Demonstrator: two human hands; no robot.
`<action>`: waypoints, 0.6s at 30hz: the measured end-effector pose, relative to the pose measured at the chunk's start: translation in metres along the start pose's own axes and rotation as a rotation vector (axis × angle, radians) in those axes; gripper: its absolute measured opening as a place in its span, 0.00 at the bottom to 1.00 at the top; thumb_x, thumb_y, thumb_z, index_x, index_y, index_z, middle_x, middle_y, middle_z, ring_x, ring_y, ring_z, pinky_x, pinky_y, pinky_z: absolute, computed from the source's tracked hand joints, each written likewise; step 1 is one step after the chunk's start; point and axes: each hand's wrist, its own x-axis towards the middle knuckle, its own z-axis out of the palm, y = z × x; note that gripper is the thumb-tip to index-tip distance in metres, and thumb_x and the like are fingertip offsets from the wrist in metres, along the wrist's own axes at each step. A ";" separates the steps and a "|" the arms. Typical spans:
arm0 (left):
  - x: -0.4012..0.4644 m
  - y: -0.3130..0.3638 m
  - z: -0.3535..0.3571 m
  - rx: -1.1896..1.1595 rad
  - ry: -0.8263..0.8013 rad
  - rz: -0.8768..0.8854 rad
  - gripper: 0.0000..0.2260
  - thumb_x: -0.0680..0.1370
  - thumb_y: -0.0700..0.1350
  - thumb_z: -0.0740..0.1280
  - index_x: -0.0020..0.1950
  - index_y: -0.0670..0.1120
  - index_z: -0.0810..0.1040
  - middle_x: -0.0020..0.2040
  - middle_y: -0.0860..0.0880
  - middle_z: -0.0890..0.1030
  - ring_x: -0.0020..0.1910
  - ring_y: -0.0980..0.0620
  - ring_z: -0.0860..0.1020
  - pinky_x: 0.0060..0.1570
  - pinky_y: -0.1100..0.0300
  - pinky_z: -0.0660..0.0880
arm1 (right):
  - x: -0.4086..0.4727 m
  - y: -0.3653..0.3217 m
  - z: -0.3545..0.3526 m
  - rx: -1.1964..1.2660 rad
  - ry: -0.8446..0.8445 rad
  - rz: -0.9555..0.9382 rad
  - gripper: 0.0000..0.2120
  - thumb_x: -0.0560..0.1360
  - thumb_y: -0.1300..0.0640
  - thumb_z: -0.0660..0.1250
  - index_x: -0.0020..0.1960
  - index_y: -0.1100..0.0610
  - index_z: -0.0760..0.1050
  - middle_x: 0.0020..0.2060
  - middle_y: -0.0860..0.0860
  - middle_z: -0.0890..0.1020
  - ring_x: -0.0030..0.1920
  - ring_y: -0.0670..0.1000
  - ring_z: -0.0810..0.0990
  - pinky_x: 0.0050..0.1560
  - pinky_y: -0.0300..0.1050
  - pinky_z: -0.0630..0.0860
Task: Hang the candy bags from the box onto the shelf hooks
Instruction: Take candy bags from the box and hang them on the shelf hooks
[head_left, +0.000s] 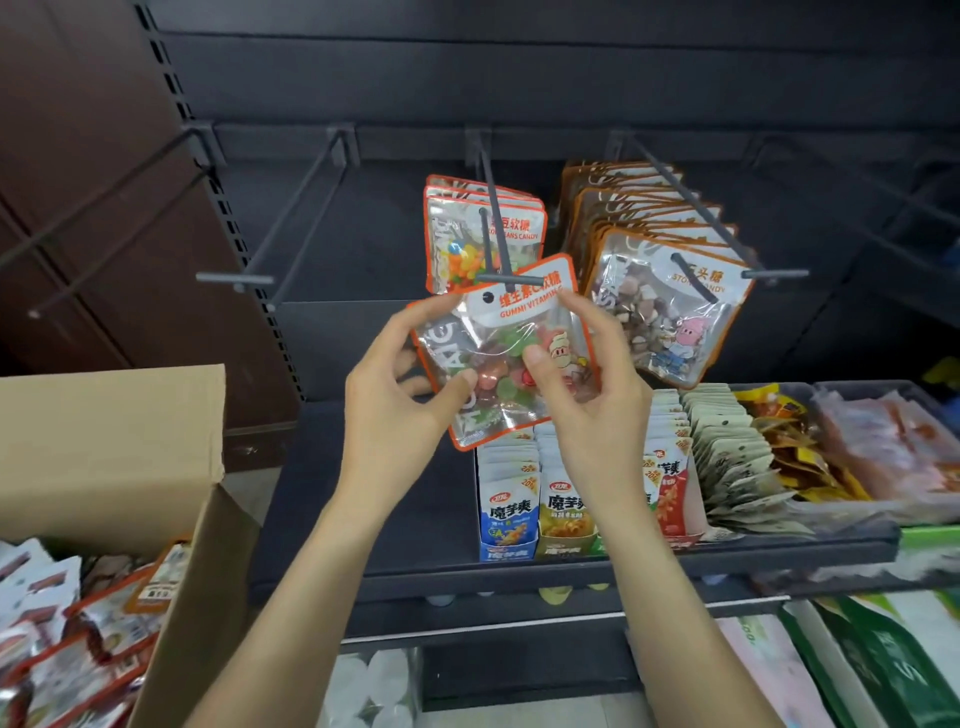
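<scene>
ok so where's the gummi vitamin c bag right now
In the head view it is mid-frame, the gummi vitamin C bag held between the left hand and right hand, just below the tip of the jelly bean hook.

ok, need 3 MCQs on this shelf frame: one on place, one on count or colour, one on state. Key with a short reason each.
1. Where is the cardboard box?
A. lower left of the view
B. on the top shelf
C. right of the stone candy bags

2. What colour is the border of the gummi bag?
A. blue
B. orange
C. green

3. What state is the gummi bag in?
A. hanging free on a hook
B. lying in the box
C. held by both hands below the middle hook's tip

Key: 1 A, the box sits open at lower left with bags inside. 2 B, its edge is orange. 3 C, the left hand and right hand both pinch it, its hole not yet on the hook.
</scene>
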 end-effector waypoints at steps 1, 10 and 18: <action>0.002 -0.002 0.000 -0.003 0.003 0.000 0.24 0.72 0.29 0.70 0.59 0.55 0.75 0.55 0.58 0.80 0.52 0.59 0.81 0.40 0.68 0.77 | 0.000 0.002 0.001 -0.034 -0.010 -0.014 0.18 0.76 0.58 0.69 0.65 0.53 0.72 0.59 0.38 0.77 0.60 0.35 0.74 0.55 0.27 0.69; 0.013 -0.022 -0.008 0.171 0.041 0.263 0.19 0.73 0.35 0.70 0.59 0.53 0.75 0.58 0.55 0.77 0.58 0.52 0.78 0.45 0.67 0.76 | -0.002 0.014 0.009 -0.159 -0.029 -0.086 0.21 0.77 0.52 0.68 0.68 0.49 0.65 0.56 0.21 0.70 0.54 0.32 0.77 0.47 0.30 0.75; 0.015 -0.030 -0.004 0.261 0.139 0.403 0.14 0.75 0.35 0.68 0.59 0.45 0.76 0.55 0.56 0.76 0.54 0.55 0.77 0.45 0.67 0.73 | -0.005 0.015 0.013 -0.169 -0.019 -0.101 0.27 0.77 0.50 0.67 0.72 0.47 0.63 0.59 0.20 0.68 0.53 0.39 0.79 0.46 0.24 0.70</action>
